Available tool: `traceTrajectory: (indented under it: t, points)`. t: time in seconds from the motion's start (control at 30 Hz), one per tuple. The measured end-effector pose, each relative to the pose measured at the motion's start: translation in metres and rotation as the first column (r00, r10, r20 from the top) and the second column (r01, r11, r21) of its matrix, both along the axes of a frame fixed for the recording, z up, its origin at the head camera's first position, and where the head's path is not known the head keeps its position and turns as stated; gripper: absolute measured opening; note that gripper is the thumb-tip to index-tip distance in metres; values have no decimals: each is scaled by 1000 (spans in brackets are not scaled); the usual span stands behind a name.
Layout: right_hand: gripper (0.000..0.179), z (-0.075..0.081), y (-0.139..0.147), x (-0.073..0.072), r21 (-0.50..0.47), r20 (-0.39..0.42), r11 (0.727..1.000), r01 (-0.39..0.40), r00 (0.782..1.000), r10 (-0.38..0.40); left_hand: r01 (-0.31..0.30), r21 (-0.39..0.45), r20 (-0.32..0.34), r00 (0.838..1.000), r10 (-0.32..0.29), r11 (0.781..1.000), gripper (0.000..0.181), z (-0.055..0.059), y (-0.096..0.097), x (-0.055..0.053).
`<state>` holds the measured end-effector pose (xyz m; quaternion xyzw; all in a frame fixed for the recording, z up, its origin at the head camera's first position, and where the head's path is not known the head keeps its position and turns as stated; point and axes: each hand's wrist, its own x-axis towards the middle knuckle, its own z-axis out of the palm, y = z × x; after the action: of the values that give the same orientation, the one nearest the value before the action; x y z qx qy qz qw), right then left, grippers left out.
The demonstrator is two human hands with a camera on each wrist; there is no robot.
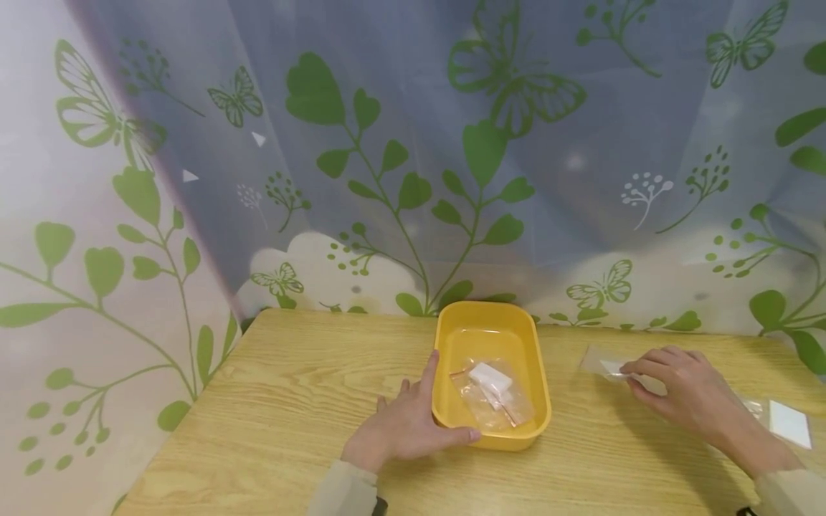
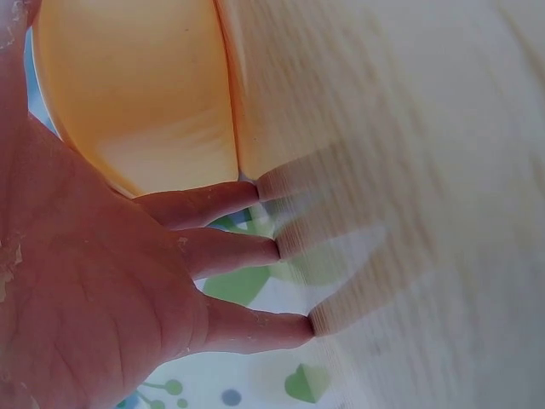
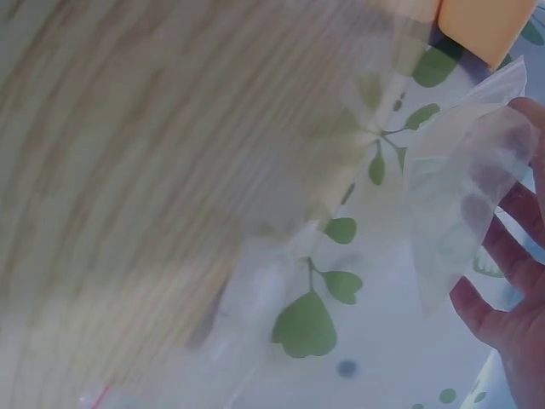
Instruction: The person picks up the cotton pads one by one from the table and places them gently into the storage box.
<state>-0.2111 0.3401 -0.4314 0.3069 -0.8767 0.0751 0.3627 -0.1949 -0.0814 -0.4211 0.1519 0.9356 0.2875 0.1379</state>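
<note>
A yellow plastic tray (image 1: 540, 373) stands on the wooden table with clear zip bags (image 1: 474, 408) and a small white block-like piece (image 1: 490, 377) inside it. My left hand (image 1: 408, 428) rests against its near left corner, thumb along the front wall, index finger up the left side. In the left wrist view the other fingers (image 2: 226, 328) stretch out straight with their tips at the table. To the tray's right, my right hand (image 1: 700, 403) pinches a clear plastic bag (image 3: 447, 200) with a whitish flat piece in it, between thumb and fingertips.
Right of my right forearm lies a white flat square (image 1: 789, 424) beside more clear plastic (image 1: 752, 408). A curtain (image 1: 387, 179) printed with green leaves and butterflies hangs along the table's back edge, and another printed panel (image 1: 84, 301) is at the left.
</note>
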Motion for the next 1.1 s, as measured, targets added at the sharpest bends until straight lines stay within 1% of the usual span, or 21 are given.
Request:
traceTrajectory:
  t: [0.13, 0.33, 0.47, 0.6, 0.77, 0.83, 1.0, 1.1]
  points:
    - [70, 5, -4, 3, -2, -25, 1000, 3, 1000, -3, 0, 6, -6, 1000, 0, 1000, 128, 0, 0, 0]
    - [66, 12, -11, 7, -8, -89, 1000, -9, 996, 9, -4, 14, -3, 1000, 4, 1000, 130, 0, 0, 0]
    - [64, 16, -14, 10, -16, -118, 1000, -13, 993, 11, -8, 6, -8, 1000, 8, 1000, 132, 0, 0, 1]
    - [63, 22, -19, 14, -29, -129, 999, -18, 991, 14, -10, 7, -15, 1000, 10, 1000, 132, 1, -1, 2]
    - [59, 30, -29, 19, -45, -148, 997, -60, 988, 53, -7, -9, -6, 1000, 7, 1000, 129, 1, -1, 1]
    - [57, 34, -33, 21, -43, -141, 997, -70, 988, 63, -6, -18, -1, 1000, 6, 1000, 128, 0, -1, 1]
    - [54, 41, -42, 22, -43, -131, 995, -93, 988, 87, -7, -16, 6, 1000, 7, 1000, 128, 1, 0, 1]
    - [52, 43, -47, 21, -56, -148, 991, -120, 983, 110, -8, -15, 6, 1000, 8, 1000, 128, 1, 0, 1]
